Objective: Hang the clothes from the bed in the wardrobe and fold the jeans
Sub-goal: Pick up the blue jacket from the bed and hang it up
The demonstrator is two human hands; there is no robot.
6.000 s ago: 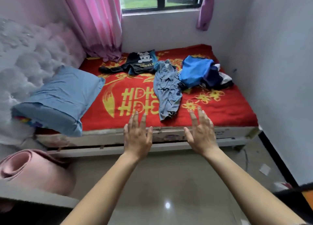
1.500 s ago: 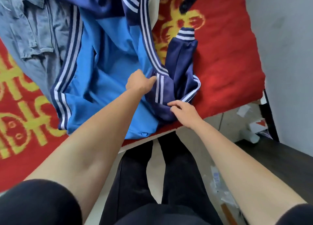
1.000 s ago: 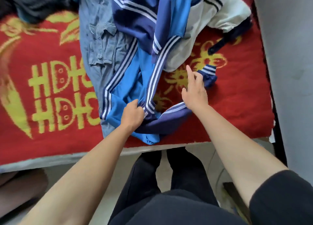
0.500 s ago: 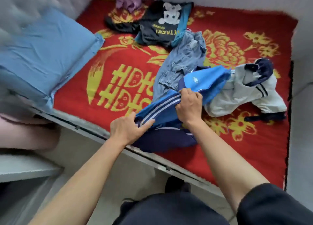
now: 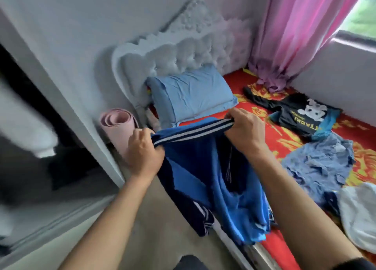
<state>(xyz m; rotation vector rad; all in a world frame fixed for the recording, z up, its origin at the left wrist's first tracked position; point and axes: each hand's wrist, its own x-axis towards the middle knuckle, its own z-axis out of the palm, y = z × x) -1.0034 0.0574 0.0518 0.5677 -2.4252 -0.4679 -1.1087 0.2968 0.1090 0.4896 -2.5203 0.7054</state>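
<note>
Blue striped jacket (image 5: 213,178) held up over the near edge of the bed (image 5: 272,247). Striped band stretched between left hand (image 5: 142,153) and right hand (image 5: 246,131), each fist clenched round one end; body and sleeves dangling loose below. On the bed to the right: crumpled jeans (image 5: 319,166), black T-shirt (image 5: 301,115) beyond, white garment (image 5: 358,214) nearest. Wardrobe (image 5: 30,147) open at left, blurred.

Likely risks:
- Trailing sleeve dragged along the floor or snagged on the bed frame during the carry.
- Grip on a narrow band only, hence possible slip once one hand lets go for a hanger, none visible here.
</note>
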